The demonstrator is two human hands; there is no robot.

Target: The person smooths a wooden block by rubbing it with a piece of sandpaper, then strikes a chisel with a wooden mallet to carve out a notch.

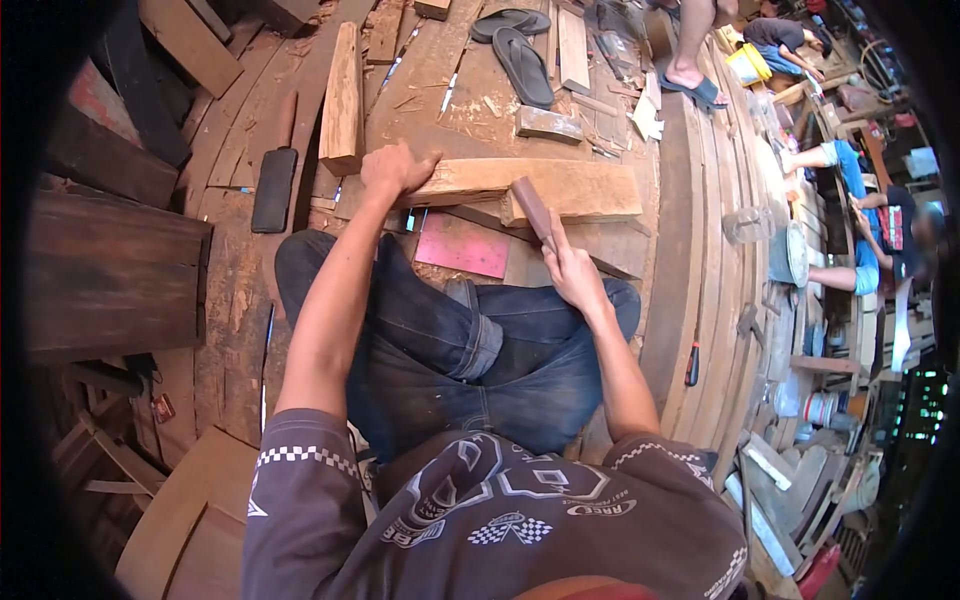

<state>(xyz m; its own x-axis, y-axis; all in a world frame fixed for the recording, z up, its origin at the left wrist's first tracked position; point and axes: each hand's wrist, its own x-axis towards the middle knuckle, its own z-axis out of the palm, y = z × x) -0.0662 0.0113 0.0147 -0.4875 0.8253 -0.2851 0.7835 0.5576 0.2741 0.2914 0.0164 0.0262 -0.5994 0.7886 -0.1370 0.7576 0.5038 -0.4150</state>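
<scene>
A thick, pale wooden beam (575, 182) lies across the floor in front of my crossed legs, with a notch cut in its near side. My left hand (396, 172) is wrapped over the beam's left end. In my right hand (574, 270) is a flat brown stick (531, 207), which looks like a sanding block. Its far end lies over the notched edge of the beam. Beneath the beam, a pink board (461, 244) lies flat near my knees. Another squared wood block (342, 100) stands just beyond my left hand.
A dark, flat-bladed tool (273, 190) lies to the left, near a large dark timber block (115, 275). Beyond the beam are sandals (522, 66) and a short wood block (548, 124). A screwdriver (692, 364) and hammer (750, 325) lie right. Other people (880, 230) sit farther right.
</scene>
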